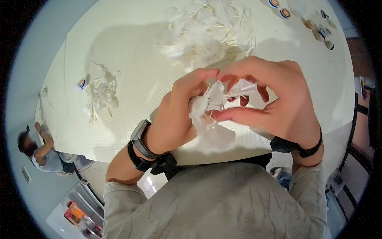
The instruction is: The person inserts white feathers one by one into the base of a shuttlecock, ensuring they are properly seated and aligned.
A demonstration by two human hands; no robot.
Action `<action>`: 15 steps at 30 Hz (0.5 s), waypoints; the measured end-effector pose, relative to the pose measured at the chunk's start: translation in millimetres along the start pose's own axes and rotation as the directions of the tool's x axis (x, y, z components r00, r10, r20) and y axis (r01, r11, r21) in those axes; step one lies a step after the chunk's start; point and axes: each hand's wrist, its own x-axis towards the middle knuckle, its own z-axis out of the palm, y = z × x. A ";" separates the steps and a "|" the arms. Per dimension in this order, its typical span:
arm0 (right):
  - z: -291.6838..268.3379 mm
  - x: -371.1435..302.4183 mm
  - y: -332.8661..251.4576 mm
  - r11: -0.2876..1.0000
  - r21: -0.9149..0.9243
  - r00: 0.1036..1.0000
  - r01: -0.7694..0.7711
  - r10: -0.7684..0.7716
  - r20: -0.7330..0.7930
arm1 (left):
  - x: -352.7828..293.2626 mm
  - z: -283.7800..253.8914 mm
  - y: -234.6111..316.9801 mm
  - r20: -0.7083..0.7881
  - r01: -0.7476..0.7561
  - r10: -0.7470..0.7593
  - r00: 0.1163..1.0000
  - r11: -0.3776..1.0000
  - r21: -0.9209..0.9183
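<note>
In front of my chest, over the table's near edge, my left hand (179, 107) is closed round a loose bunch of white feathers (215, 97) with thin pale shafts. Several of them fan out below its fingers. From the other side my right hand (274, 95) curls in, its thumb and fingertips at the same bunch, where a white tuft shows between them. The exact grip of the right fingertips is partly hidden. Beyond both hands lies a large heap of white feathers (215, 34), and a smaller pile of feathers (102, 95) rests at the left.
A small blue-rimmed round piece (82, 83) sits beside the left pile. Similar round pieces (285, 13) and several small brown and dark items (319, 35) are at the far right of the white textured table (135, 59). Another person (43, 147) is at the table's left edge.
</note>
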 end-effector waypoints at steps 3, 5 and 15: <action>7.9 1.0 4.2 0.972 0.204 0.992 -0.119 0.109 0.059 | -1.7 0.9 1.0 -0.002 0.089 -0.090 0.996 0.994 -0.065; 12.2 -1.5 3.4 0.964 0.233 0.990 -0.129 0.115 0.077 | -1.4 -0.1 6.3 0.019 0.142 -0.141 0.990 0.988 -0.060; 26.2 -6.2 2.6 0.963 0.225 0.986 -0.148 0.161 -0.042 | 1.7 -1.0 4.3 -0.001 -0.038 0.039 0.999 0.997 0.061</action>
